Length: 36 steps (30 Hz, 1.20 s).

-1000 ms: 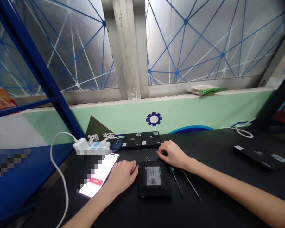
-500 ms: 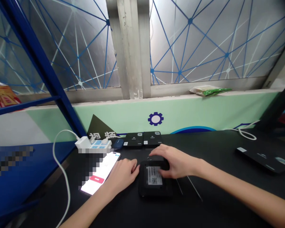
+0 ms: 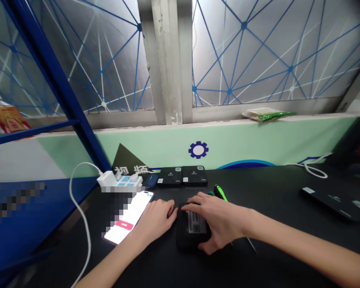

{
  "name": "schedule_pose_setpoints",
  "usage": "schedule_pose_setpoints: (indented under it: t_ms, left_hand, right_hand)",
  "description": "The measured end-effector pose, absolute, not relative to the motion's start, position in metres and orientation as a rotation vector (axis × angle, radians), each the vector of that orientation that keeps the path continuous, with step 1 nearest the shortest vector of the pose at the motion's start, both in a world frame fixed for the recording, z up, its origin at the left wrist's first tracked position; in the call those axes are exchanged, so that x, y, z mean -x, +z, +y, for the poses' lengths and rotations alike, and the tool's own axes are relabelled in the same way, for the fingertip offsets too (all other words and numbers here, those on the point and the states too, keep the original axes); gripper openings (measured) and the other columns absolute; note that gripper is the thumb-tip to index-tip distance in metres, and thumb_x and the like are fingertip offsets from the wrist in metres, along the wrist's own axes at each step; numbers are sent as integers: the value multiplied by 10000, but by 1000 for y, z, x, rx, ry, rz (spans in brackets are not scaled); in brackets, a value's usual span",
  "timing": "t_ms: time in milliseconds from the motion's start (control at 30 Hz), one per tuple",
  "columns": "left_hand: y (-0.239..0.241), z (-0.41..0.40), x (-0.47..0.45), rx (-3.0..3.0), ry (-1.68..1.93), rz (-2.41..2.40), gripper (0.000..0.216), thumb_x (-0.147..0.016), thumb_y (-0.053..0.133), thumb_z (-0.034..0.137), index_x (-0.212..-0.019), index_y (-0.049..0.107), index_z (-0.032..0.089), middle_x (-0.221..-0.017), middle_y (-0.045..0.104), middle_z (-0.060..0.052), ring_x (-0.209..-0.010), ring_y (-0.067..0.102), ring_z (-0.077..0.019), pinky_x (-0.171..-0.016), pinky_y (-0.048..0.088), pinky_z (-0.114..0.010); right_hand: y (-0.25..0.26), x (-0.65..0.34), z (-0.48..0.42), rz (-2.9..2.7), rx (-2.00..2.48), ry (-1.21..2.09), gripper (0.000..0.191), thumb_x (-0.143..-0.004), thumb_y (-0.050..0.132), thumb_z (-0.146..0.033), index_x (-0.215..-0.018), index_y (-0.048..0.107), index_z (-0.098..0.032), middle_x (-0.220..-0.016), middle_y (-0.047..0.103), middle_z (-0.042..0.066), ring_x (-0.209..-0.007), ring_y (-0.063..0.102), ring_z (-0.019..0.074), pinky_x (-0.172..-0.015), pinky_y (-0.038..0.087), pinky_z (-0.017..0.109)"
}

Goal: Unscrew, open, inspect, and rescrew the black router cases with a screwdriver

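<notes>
A small black device [image 3: 195, 234] with a white label on top lies on the black table [image 3: 276, 200]. My right hand [image 3: 217, 220] lies over it, fingers spread across the top and thumb hooked round its near right edge. My left hand [image 3: 154, 220] rests palm down beside it, fingertips touching its left edge, nothing in it. The handle of a green screwdriver [image 3: 220, 193] pokes out just behind my right hand; I cannot make out whether the hand touches it. A thin metal shaft [image 3: 252, 246] shows below my right wrist.
A lit phone [image 3: 129, 218] lies left of my left hand. Behind it sit a white power strip [image 3: 120, 182] with a white cable [image 3: 78, 208], and two flat black boxes [image 3: 181, 176] by the wall. A flat black device [image 3: 339, 198] lies far right. A blue frame post [image 3: 57, 88] rises left.
My right hand came from behind the black device onto its top and now spans it. The green screwdriver handle shifted from right of the device to behind the hand. My left hand stayed put.
</notes>
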State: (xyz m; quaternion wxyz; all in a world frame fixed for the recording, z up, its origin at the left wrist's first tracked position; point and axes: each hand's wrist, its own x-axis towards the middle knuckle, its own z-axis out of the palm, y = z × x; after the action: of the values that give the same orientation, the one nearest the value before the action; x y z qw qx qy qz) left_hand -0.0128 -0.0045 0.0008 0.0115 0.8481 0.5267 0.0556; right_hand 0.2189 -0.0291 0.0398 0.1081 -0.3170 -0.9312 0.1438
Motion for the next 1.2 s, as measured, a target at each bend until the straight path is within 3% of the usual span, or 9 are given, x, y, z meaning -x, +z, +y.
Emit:
schedule_pose_setpoints:
  t_ms: [233, 433, 900, 1100, 1200]
  left_hand:
    - [7, -7, 10, -2610, 124, 1660, 290, -947, 491, 294, -673, 468, 205, -620, 569, -1, -584, 589, -185, -508, 203, -286]
    - [11, -9, 7, -2593, 126, 1662, 293, -945, 494, 292, -667, 452, 208, -617, 560, 0, -573, 564, -179, -511, 193, -283]
    - [10, -8, 8, -2594, 119, 1669, 292, -962, 468, 311, -688, 483, 208, -624, 567, -4, -607, 603, -196, -523, 222, -291]
    - [8, -7, 10, -2601, 117, 1652, 279, -959, 464, 312, -700, 490, 210, -631, 567, -3, -619, 607, -197, -527, 226, -294]
    - [5, -6, 11, -2602, 131, 1650, 280, -958, 473, 319, -700, 480, 211, -626, 562, 1, -610, 594, -193, -522, 217, -288]
  right_hand:
    - [45, -214, -31, -2817, 957, 323, 804, -589, 783, -446, -1311, 565, -169, -1161, 621, 166, -1006, 581, 357, -790, 498, 431]
    - [46, -204, -30, -2917, 967, 133, 842, -531, 788, -533, -1226, 568, -109, -973, 620, 155, -814, 573, 322, -629, 488, 395]
    - [50, -215, -20, -2873, 1008, 120, 772, -540, 798, -481, -1190, 543, -150, -981, 608, 129, -835, 557, 303, -630, 461, 359]
    - [41, -219, -19, -2813, 962, 181, 744, -593, 781, -485, -1221, 547, -159, -1074, 622, 147, -901, 576, 319, -739, 494, 413]
    - [38, -221, -19, -2793, 993, 204, 846, -606, 787, -541, -1304, 524, -141, -1127, 619, 167, -963, 583, 338, -815, 493, 442]
